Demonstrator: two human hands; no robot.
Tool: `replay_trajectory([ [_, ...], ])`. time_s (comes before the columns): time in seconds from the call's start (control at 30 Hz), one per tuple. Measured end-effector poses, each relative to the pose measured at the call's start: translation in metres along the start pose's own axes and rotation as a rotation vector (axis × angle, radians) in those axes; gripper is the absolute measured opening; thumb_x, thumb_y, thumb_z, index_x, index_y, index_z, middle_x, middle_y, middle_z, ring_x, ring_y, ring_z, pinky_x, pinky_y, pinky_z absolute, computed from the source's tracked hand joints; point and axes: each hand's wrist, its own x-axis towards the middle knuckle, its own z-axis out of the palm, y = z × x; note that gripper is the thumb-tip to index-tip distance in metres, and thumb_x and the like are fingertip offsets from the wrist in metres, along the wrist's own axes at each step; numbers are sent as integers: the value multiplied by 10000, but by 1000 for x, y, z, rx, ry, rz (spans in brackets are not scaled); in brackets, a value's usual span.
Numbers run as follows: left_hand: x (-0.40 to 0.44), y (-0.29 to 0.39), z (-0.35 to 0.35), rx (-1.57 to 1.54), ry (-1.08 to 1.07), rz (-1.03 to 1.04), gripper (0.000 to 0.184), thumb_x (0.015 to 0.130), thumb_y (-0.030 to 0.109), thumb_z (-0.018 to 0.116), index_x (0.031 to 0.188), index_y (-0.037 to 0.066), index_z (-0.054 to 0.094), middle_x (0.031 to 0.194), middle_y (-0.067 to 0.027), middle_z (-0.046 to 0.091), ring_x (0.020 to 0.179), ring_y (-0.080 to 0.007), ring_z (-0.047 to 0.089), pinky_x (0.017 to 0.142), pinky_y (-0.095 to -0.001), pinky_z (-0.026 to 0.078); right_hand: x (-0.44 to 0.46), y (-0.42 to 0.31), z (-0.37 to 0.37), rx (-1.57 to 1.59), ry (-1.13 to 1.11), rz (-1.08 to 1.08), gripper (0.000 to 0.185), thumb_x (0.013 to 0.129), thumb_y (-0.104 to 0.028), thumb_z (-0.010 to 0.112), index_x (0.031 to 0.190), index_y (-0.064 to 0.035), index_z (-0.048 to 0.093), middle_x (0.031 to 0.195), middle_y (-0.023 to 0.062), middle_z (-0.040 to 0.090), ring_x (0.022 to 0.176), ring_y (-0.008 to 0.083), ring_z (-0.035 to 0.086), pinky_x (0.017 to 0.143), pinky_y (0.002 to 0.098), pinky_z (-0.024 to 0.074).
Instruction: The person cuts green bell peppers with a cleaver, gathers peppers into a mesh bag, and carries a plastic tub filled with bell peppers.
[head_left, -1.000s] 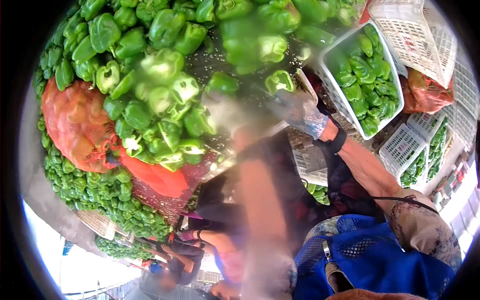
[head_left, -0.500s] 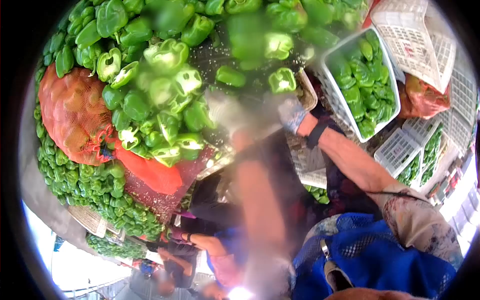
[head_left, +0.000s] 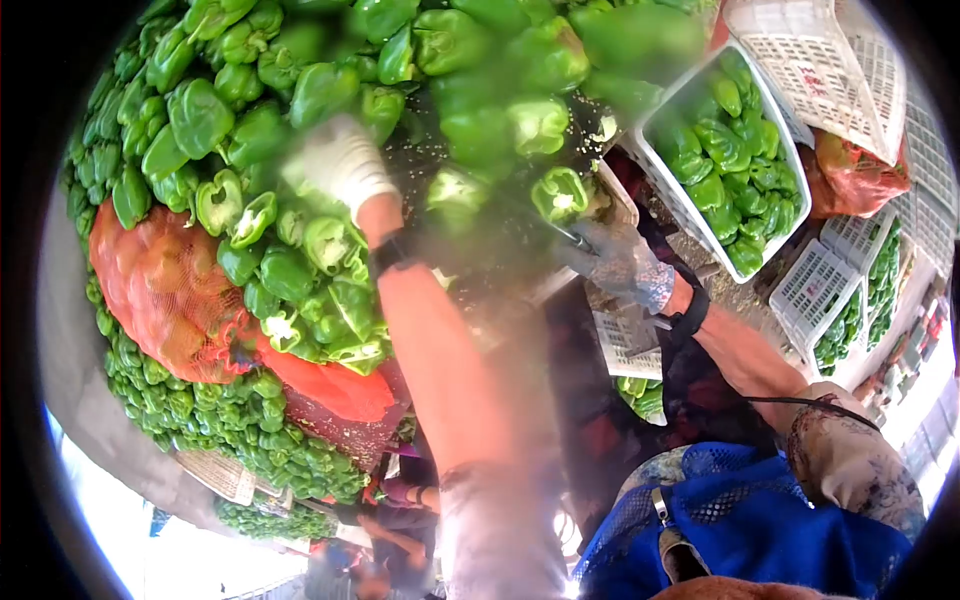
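Note:
My left hand (head_left: pixel 342 166), in a white glove, reaches over the heap of green bell peppers (head_left: pixel 203 117). Its fingers are blurred, so I cannot see whether they grip a pepper. My right hand (head_left: pixel 628 266), in a patterned grey glove, is closed on a slim metal tool that looks like a knife (head_left: pixel 576 240), its tip pointing toward the table. Just beyond that tip lies a cut bell pepper (head_left: pixel 560 194) with its pale inside showing. Another cut pepper (head_left: pixel 457 195) rests between my hands, and several cut pieces (head_left: pixel 330 243) are piled below my left hand.
A white crate (head_left: pixel 800 205) full of green peppers stands at the right. Stacked white crates (head_left: pixel 800 70) and a red mesh sack (head_left: pixel 858 175) are behind it. A large orange mesh sack (head_left: pixel 165 290) lies at left. Other people's arms (head_left: pixel 400 540) show at the bottom.
My left hand has moved left and up from the table's middle to the pepper heap. My right hand has shifted slightly right and down; the metal tool now shows. Another cut pepper now shows mid-table.

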Motion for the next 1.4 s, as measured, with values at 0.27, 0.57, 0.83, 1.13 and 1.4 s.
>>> replay_trajectory([
  [0.27, -5, -3, 47, -370, 87, -85, 931, 636, 354, 829, 1313, -105, 384, 1288, -234, 511, 1132, -302, 530, 1004, -355, 396, -16, 5, 14, 160, 128, 177, 345, 841, -194, 619, 1177, -122, 588, 947, 115, 616, 671, 303, 613, 521, 369, 495],
  [0.57, -52, -41, -15, -683, 59, 2, 395, 797, 252, 661, 1128, 42, 608, 1159, -125, 566, 1088, -248, 527, 801, -395, 467, -15, 31, 39, 132, -203, 84, 157, 853, -249, 583, 933, -115, 600, 788, 84, 600, 616, 279, 610, 504, 398, 464],
  [0.83, -197, -60, 0, -1299, 50, -474, 586, 836, 470, 551, 1297, 112, 500, 1368, -166, 448, 1297, -315, 374, 1108, -505, 228, 3, 44, 37, -194, 38, -47, 116, 813, -227, 600, 869, -126, 609, 762, 73, 608, 585, 269, 609, 497, 390, 467],
  [1.13, -187, -119, 65, -1074, 43, -541, 655, 893, 498, 499, 1412, 126, 356, 1435, -93, 357, 1303, -286, 323, 1053, -491, 335, 17, 29, -3, -326, -67, -206, 285, 804, -246, 616, 1060, -122, 629, 885, 117, 620, 668, 303, 631, 570, 400, 519],
  [1.4, -169, -145, 82, -1088, 171, -473, 433, 916, 359, 468, 1130, 3, 585, 1109, -126, 585, 884, -251, 589, 698, -368, 524, 7, -9, -10, -235, -103, -300, 145, 847, -193, 576, 907, -81, 645, 893, 106, 589, 806, 280, 588, 626, 392, 470],
])
